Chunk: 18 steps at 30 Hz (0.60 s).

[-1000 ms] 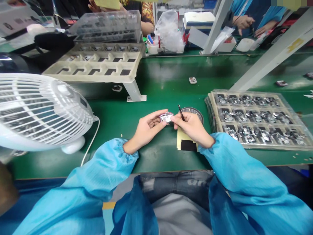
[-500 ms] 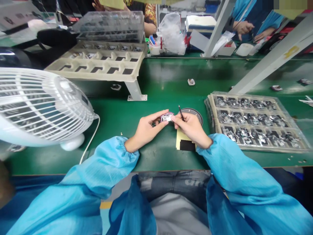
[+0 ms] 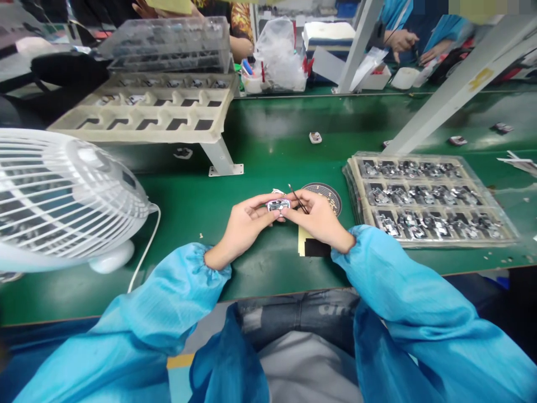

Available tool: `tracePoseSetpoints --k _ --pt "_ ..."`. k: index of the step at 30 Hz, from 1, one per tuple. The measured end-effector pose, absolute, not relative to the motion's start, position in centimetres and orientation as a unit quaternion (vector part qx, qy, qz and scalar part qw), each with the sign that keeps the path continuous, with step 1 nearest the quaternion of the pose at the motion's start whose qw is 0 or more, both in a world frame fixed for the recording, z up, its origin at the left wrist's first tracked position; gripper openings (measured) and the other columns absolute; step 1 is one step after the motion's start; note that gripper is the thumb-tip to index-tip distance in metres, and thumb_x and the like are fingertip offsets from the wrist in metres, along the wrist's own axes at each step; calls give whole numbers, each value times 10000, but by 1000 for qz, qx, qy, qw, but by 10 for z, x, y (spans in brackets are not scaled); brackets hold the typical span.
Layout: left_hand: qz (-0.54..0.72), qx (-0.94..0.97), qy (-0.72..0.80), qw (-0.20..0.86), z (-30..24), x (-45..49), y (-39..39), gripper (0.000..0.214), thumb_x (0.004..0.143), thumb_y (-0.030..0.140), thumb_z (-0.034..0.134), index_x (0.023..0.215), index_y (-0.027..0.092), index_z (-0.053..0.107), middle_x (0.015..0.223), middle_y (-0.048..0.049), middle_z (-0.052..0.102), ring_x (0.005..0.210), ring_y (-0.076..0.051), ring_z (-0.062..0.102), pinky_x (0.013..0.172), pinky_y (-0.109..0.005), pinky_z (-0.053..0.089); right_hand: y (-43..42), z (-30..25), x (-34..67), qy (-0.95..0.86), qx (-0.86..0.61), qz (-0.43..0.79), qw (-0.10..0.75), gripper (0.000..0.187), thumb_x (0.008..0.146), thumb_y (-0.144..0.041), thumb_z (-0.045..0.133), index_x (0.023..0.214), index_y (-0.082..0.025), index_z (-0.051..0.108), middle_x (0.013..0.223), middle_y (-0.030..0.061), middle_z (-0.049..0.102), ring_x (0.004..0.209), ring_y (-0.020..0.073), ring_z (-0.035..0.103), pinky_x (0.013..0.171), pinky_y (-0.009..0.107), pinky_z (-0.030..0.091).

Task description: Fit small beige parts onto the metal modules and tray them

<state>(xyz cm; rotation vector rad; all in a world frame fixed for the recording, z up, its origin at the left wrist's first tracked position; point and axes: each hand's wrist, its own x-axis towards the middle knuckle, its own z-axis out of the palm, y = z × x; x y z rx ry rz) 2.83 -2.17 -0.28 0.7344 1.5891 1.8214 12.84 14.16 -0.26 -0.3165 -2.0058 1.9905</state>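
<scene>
A small purple-rimmed electronic housing with silvery parts inside is held up between both hands over the bench. My left hand is closed on its left side, thumb at the front edge. My right hand pinches its right side, and a thin dark tweezer-like tool sticks up from between the same fingers. Just behind the fingertips shows another small whitish piece, partly hidden. A round dark dish with small pale bits sits behind my right hand. Yellow paper with a black sheet lies under the right wrist.
At right stands a stacked tray of metal parts; at left, a white fan with its cord. A raised beige tray and slanting post border the back. Small housings lie along the green bench. A co-worker's hands are beyond.
The housing has tilted so its inner parts face me more. My right fingers have shifted along its edge, and the dark tool leans further left. The whole view has shifted slightly.
</scene>
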Motion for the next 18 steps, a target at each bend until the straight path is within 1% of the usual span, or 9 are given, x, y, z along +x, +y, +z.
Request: tracePoseSetpoints --k 4,8,10,14,16,18 --pt "682 292 618 261 -7 29 -21 444 836 361 856 1221 187 720 1160 -97 762 816 -165 739 748 -278 611 140 2 128 -709 -103 678 165 304 751 -344 864 916 -163 685 848 24 715 715 134 624 667 281 526" --pt "634 327 660 236 -12 28 -20 335 883 425 800 1098 172 755 1042 -88 773 831 -184 721 767 -300 599 139 2 129 -724 -110 659 172 290 787 -374 831 902 -163 668 770 -5 656 636 111 546 590 262 454" --pt "631 329 672 207 -13 30 -20 324 887 429 795 1090 179 761 1033 -83 774 853 -188 712 772 -301 585 137 0 130 -725 -117 658 166 316 787 -407 834 900 -166 664 750 -13 641 614 107 523 579 262 432" --pt "662 302 661 185 -17 35 -16 356 853 429 823 1085 169 747 1046 -88 777 888 -192 711 808 -308 577 135 -6 130 -715 -129 663 180 383 763 -474 856 869 -169 649 800 16 695 647 123 564 597 267 442" --pt "664 296 661 188 -18 34 -13 381 837 433 831 1088 160 741 1018 -91 778 847 -185 704 773 -302 572 138 -8 129 -720 -122 657 188 388 771 -486 853 882 -170 659 850 36 727 686 140 605 630 279 478" --pt "649 304 672 187 -17 32 -12 378 847 433 815 1093 156 743 963 -83 775 768 -166 678 708 -287 551 144 -8 128 -747 -103 629 188 352 815 -475 822 928 -169 688 894 50 746 733 161 640 688 308 521"
